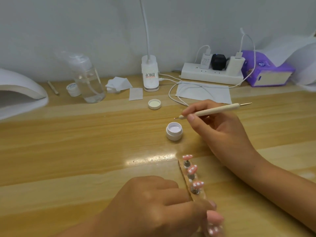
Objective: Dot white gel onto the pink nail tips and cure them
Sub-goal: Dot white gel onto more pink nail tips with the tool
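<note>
A small white jar of white gel (174,132) stands open on the wooden table (77,151), its lid (154,104) lying farther back. My right hand (220,132) pinches a cream dotting pen (212,111), with the thin tip hovering just above and behind the jar. Several pink nail tips (192,169) with white dots sit on small stands along a clear strip holder (196,185). My left hand (153,206) grips the near end of that holder, covering part of it. The white curing lamp (18,93) sits at the far left.
Behind stand a clear pump bottle (89,79), a second small jar (73,89), a wooden stick (53,88), cotton pads (119,84), a desk-lamp base (150,74), a power strip with chargers (212,72), cables, a white cloth (205,93) and a purple tissue pack (266,71).
</note>
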A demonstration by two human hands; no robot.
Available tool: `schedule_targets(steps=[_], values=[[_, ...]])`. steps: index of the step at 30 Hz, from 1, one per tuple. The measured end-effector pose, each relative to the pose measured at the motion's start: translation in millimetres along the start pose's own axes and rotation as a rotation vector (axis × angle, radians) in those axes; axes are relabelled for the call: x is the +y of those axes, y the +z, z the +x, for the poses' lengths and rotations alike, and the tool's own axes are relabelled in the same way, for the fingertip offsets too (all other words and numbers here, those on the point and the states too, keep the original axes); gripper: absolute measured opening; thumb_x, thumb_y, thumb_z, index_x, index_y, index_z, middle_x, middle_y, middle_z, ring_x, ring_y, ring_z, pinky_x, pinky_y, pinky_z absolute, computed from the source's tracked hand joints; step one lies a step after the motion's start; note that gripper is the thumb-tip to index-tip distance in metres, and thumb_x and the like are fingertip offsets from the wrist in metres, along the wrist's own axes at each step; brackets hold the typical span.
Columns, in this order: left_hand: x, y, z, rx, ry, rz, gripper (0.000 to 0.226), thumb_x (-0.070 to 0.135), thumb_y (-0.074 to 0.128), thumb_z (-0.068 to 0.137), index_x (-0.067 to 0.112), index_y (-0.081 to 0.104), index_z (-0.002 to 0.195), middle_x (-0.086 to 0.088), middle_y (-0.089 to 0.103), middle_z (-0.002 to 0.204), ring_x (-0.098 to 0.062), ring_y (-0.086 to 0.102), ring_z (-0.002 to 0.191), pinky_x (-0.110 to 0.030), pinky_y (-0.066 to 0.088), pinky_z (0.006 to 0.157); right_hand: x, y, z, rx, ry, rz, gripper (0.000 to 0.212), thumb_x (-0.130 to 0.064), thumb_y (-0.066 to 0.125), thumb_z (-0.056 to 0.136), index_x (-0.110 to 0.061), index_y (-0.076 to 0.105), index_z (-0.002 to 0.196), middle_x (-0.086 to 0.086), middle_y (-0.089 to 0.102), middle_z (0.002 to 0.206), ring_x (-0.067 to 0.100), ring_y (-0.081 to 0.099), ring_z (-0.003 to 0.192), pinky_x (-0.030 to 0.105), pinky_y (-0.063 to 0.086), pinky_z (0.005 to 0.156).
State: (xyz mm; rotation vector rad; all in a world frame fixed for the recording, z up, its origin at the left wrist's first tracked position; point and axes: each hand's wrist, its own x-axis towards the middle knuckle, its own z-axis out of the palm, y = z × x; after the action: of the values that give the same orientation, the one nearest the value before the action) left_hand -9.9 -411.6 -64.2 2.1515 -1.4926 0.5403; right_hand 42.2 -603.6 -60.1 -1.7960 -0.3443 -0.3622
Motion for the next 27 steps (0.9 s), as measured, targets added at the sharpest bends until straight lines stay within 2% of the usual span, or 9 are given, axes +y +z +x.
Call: schedule_targets(steps=[1, 3, 6, 7, 11, 13, 17, 22, 27], values=[[0, -1, 0, 0.041, -0.035, -0.055, 0.015, 0.022, 0.064, 0.091, 0.029, 0.076, 0.095, 0.006, 0.038, 0.069, -0.007, 0.028, 0.063, -0.009, 0.027, 0.059, 0, 1, 0, -0.002, -0.006, -0.019, 0.011, -0.018, 0.061, 0.094, -0.025, 0.069, 0.091, -0.012, 0.068, 0.088, 0.000, 0.056, 0.075, 0.007, 0.040, 0.067], [-2, -4, 1, 0.131, -0.177, -0.318, 0.013, 0.024, 0.069, 0.088, 0.027, 0.077, 0.098, 0.010, 0.051, 0.068, 0.001, 0.039, 0.059, -0.004, 0.031, 0.062, 1, 2, 1, -0.004, -0.001, -0.054, 0.011, -0.027, 0.059, 0.093, -0.027, 0.069, 0.090, -0.014, 0.066, 0.085, 0.002, 0.056, 0.075, 0.009, 0.040, 0.067], [-10, -13, 4, 0.227, -0.557, -0.885, 0.012, 0.031, 0.073, 0.079, 0.028, 0.079, 0.088, 0.013, 0.068, 0.072, 0.003, 0.050, 0.057, -0.009, 0.039, 0.054, 2, 4, 2, -0.015, -0.009, -0.135, 0.015, -0.034, 0.054, 0.093, -0.026, 0.066, 0.090, -0.007, 0.062, 0.085, 0.015, 0.056, 0.078, 0.021, 0.045, 0.070], [-16, -13, 4, 0.268, -0.672, -0.971, 0.012, 0.035, 0.072, 0.075, 0.029, 0.079, 0.082, 0.010, 0.071, 0.072, 0.002, 0.052, 0.059, -0.008, 0.040, 0.053, 3, 5, 2, -0.019, -0.016, -0.162, 0.016, -0.034, 0.053, 0.094, -0.025, 0.065, 0.090, -0.006, 0.061, 0.086, 0.016, 0.055, 0.078, 0.023, 0.044, 0.070], [-36, -7, 6, 0.457, -0.957, -1.100, 0.030, 0.041, 0.074, 0.064, 0.020, 0.079, 0.085, 0.011, 0.052, 0.059, -0.002, 0.042, 0.055, -0.009, 0.037, 0.054, 5, 6, 3, -0.050, -0.034, -0.243, 0.015, -0.034, 0.049, 0.094, -0.026, 0.061, 0.090, -0.017, 0.058, 0.085, 0.004, 0.049, 0.074, 0.011, 0.037, 0.066], [-41, -5, 5, 0.509, -1.001, -1.154, 0.031, 0.039, 0.077, 0.063, 0.019, 0.079, 0.086, 0.008, 0.054, 0.066, -0.003, 0.041, 0.056, -0.011, 0.038, 0.056, 7, 6, 3, -0.067, -0.040, -0.260, 0.014, -0.033, 0.049, 0.095, -0.027, 0.061, 0.090, -0.022, 0.056, 0.084, 0.003, 0.048, 0.075, 0.009, 0.036, 0.067], [-41, -6, 6, 0.520, -0.996, -1.204, 0.022, 0.038, 0.078, 0.062, 0.024, 0.077, 0.079, 0.013, 0.071, 0.088, -0.002, 0.043, 0.058, -0.011, 0.042, 0.056, 8, 6, 3, -0.094, -0.039, -0.278, 0.013, -0.032, 0.049, 0.095, -0.027, 0.059, 0.090, -0.019, 0.056, 0.085, 0.006, 0.047, 0.075, 0.010, 0.036, 0.068], [-39, -7, 7, 0.513, -0.999, -1.207, 0.016, 0.037, 0.078, 0.061, 0.029, 0.074, 0.074, 0.014, 0.070, 0.085, 0.000, 0.057, 0.066, -0.012, 0.045, 0.058, 8, 7, 3, -0.129, -0.023, -0.283, 0.013, -0.034, 0.048, 0.094, -0.027, 0.058, 0.089, -0.020, 0.055, 0.082, 0.007, 0.046, 0.074, 0.015, 0.036, 0.067], [-35, -7, 8, 0.469, -0.964, -1.205, 0.015, 0.037, 0.077, 0.065, 0.030, 0.073, 0.078, 0.000, 0.075, 0.084, -0.007, 0.068, 0.074, -0.013, 0.048, 0.061, 7, 7, 2, -0.107, -0.037, -0.275, 0.013, -0.034, 0.049, 0.094, -0.027, 0.060, 0.089, -0.019, 0.057, 0.083, 0.007, 0.049, 0.075, 0.012, 0.037, 0.067]])
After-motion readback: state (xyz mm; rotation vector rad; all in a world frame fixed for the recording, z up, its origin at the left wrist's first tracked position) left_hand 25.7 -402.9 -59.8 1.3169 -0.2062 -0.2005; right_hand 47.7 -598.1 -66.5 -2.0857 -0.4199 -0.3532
